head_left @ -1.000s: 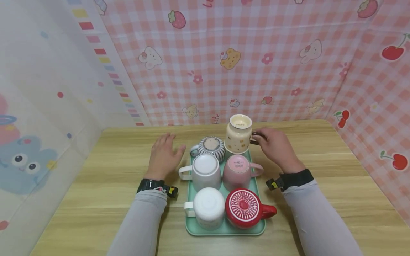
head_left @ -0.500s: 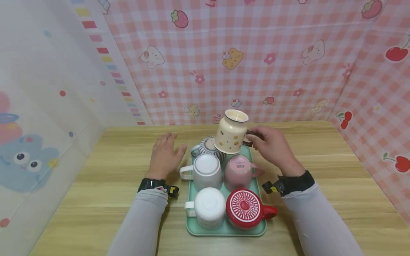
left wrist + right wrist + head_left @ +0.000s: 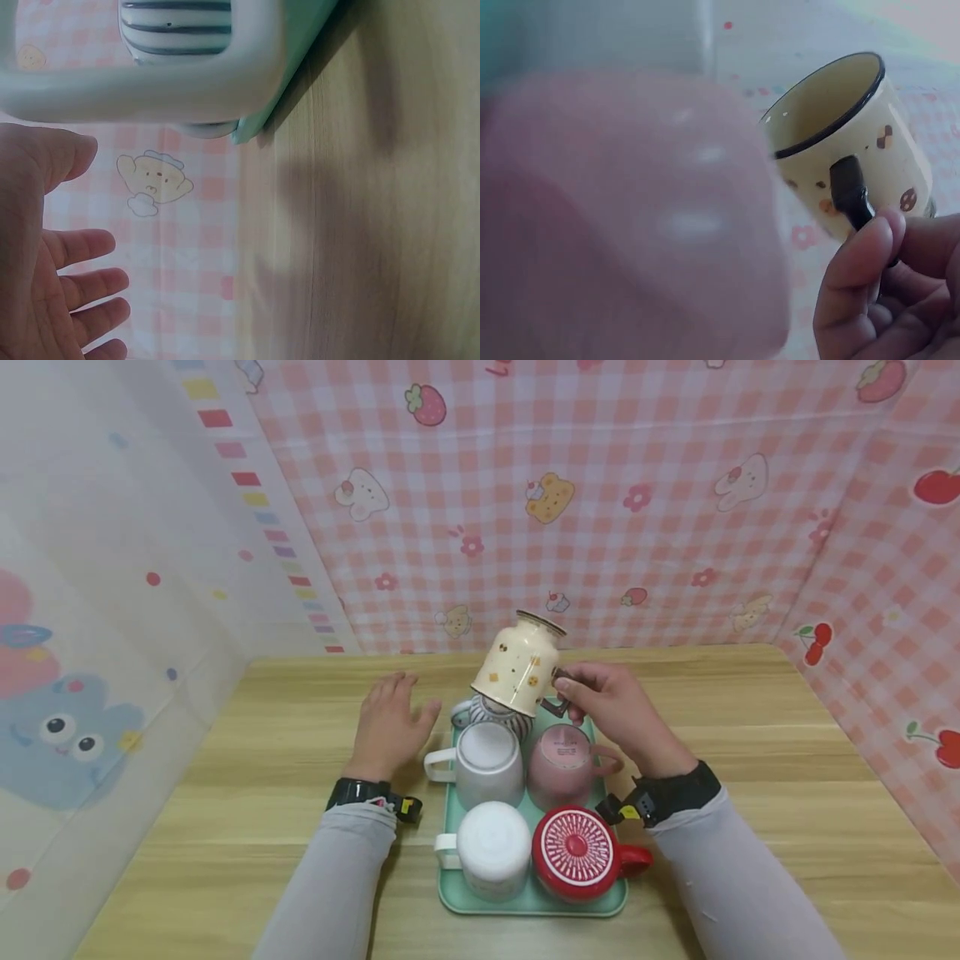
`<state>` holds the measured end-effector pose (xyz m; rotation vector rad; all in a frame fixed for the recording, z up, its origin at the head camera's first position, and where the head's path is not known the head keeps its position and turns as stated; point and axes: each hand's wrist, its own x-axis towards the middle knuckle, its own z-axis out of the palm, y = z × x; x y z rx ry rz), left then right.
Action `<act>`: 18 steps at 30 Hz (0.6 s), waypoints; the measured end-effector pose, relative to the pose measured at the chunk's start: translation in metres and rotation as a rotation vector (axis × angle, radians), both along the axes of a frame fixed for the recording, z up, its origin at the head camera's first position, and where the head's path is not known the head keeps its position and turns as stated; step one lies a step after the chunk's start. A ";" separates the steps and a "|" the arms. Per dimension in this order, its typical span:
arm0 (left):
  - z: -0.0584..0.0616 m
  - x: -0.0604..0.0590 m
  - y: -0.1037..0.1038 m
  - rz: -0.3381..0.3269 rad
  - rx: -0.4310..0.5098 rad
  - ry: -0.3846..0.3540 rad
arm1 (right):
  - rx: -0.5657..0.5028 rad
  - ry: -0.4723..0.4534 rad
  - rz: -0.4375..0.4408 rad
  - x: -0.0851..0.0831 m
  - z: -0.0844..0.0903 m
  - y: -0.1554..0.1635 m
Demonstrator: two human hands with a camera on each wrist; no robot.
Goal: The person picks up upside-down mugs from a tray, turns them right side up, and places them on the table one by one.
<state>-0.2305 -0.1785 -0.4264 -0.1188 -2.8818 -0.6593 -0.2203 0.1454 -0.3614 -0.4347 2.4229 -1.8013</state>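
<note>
My right hand pinches the dark handle of a cream mug with small brown and orange prints. The mug hangs tilted, its wide dark-rimmed mouth facing down and its narrow end up. It is over the back of a mint green tray, partly covering an upside-down striped mug; whether they touch I cannot tell. My left hand, fingers relaxed and holding nothing, lies by the table's left-back area beside the tray. In the left wrist view a white mug handle is close to its thumb.
Upside down on the tray stand a pale grey-white mug, a pink mug, a white mug and a red mug. Handles stick out past both tray sides. Checked cloth covers the wall behind the wooden table.
My right hand has moved left with the cream mug, from the tray's back right to over the striped mug. The mug has tipped, its narrow end leaning right. The left hand stays put.
</note>
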 end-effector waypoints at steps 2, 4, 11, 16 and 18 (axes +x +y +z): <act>0.000 0.000 0.000 0.003 -0.004 -0.005 | -0.042 -0.051 0.017 -0.001 -0.001 0.001; 0.000 0.000 0.000 0.004 -0.009 -0.008 | -0.102 -0.107 0.041 -0.002 0.000 0.002; 0.000 -0.001 0.001 -0.003 -0.017 -0.006 | -0.380 -0.325 0.151 -0.001 0.006 0.004; 0.001 -0.001 0.001 -0.001 -0.016 -0.006 | -0.554 -0.465 0.206 -0.002 0.011 -0.003; 0.001 0.000 0.001 -0.001 -0.013 -0.007 | -0.634 -0.532 0.221 -0.003 0.011 -0.006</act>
